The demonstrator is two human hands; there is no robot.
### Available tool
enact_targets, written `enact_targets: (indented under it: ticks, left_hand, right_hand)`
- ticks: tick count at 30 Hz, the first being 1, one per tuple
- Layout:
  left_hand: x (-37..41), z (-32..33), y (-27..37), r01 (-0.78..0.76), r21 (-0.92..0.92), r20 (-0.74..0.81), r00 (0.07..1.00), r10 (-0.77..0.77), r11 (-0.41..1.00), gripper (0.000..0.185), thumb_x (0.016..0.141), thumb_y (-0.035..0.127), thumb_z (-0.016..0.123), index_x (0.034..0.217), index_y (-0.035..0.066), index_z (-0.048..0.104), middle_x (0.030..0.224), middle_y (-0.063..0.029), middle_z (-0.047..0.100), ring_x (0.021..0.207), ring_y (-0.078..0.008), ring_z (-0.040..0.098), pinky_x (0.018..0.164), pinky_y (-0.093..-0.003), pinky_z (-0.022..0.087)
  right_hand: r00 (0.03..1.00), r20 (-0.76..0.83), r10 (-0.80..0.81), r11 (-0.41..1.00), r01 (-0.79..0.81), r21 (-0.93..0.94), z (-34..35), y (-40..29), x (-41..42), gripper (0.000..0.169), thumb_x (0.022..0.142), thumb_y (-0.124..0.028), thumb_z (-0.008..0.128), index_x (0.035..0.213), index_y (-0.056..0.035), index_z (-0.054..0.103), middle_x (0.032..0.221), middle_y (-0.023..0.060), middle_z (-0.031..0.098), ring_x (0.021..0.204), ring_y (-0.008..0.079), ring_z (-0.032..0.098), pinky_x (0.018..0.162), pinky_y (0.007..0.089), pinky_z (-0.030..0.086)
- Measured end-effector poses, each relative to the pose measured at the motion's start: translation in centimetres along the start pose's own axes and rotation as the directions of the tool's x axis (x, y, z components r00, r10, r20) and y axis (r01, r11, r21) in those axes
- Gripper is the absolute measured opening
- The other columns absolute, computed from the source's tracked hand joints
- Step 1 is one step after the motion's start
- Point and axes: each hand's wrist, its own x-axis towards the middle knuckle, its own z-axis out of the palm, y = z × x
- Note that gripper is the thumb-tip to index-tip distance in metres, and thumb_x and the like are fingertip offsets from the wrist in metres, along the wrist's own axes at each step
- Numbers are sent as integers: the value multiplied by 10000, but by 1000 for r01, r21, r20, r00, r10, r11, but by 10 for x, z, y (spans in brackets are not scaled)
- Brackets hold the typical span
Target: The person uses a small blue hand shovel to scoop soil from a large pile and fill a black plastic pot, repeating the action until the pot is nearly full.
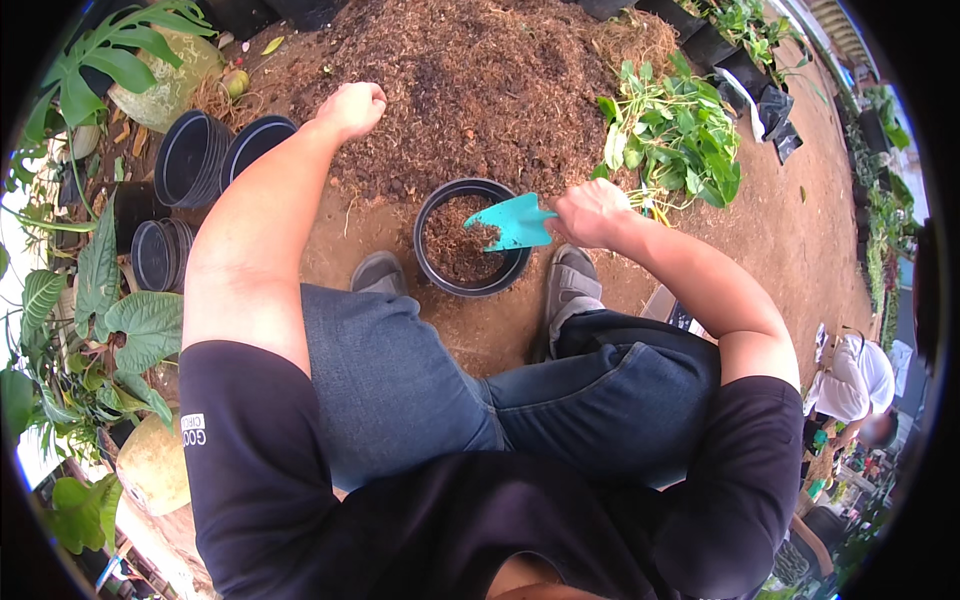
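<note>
My right hand [587,213] grips the handle of a teal hand trowel [517,222]. The trowel's blade reaches over the rim of a round black plastic pot [424,259], with brown potting mix [459,244] inside the pot and some on the blade. The pot stands on the soil floor between my shoes. My left hand [352,111] hovers over or rests at the left part of a large heap of brown potting mix [480,90], its fingers curled; whether it holds anything is hidden. A pile of leafy green cuttings [675,135] lies right of the heap.
Stacked black pots [193,159] and smaller stacked pots [159,255] stand at the left, near large-leaved plants [146,330] and a big pale gourd-like object [169,79]. Black grow bags [709,46] line the upper right. Another person [855,379] bends over at the far right.
</note>
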Motion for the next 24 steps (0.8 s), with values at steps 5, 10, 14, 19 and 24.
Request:
enact_targets:
  ticks: [5, 10, 14, 19, 24]
  left_hand:
    - [-1, 1, -3, 12, 2, -4, 1000, -12, 1000, 312, 818, 202, 466, 1066, 81, 612, 1027, -163, 628, 995, -284, 587, 876, -379, 444]
    - [0, 2, -6, 5, 14, 18, 1000, -6, 1000, 311, 822, 207, 467, 1065, 81, 613, 1027, -164, 627, 993, -282, 589, 876, -374, 444]
    - [-3, 0, 5, 23, -37, 49, 999, -21, 999, 308, 810, 212, 464, 1063, 129, 620, 1089, -128, 613, 1033, -279, 569, 894, -376, 437]
    - [-7, -2, -2, 25, -18, 26, 999, -24, 1000, 306, 825, 196, 473, 1073, 80, 609, 1021, -163, 629, 986, -279, 592, 873, -370, 446]
    - [-2, 3, -10, -24, 1, 19, 1000, 24, 1000, 309, 821, 195, 477, 1070, 67, 608, 1003, -163, 634, 969, -275, 599, 859, -367, 452]
  right_hand:
    - [999, 31, 40, 999, -40, -9, -18, -6, 1, 380, 854, -407, 499, 777, -68, 654, 763, 139, 647, 751, 314, 639, 675, 417, 503]
    - [980, 136, 144, 961, -171, 216, -7, -10, 11, 373, 860, -392, 501, 840, -53, 654, 855, 181, 643, 830, 324, 633, 741, 419, 499]
    - [995, 87, 53, 964, -73, 257, 24, -15, 8, 348, 861, -375, 504, 896, -56, 640, 862, 170, 648, 820, 317, 637, 736, 416, 502]
    - [995, 84, 50, 984, -64, 166, 3, -16, 7, 346, 865, -375, 501, 869, -61, 647, 814, 144, 655, 785, 314, 644, 700, 414, 508]
    - [992, 93, 81, 973, -99, 207, -9, -27, 11, 354, 880, -377, 484, 878, -67, 655, 858, 127, 662, 815, 306, 646, 710, 403, 507]
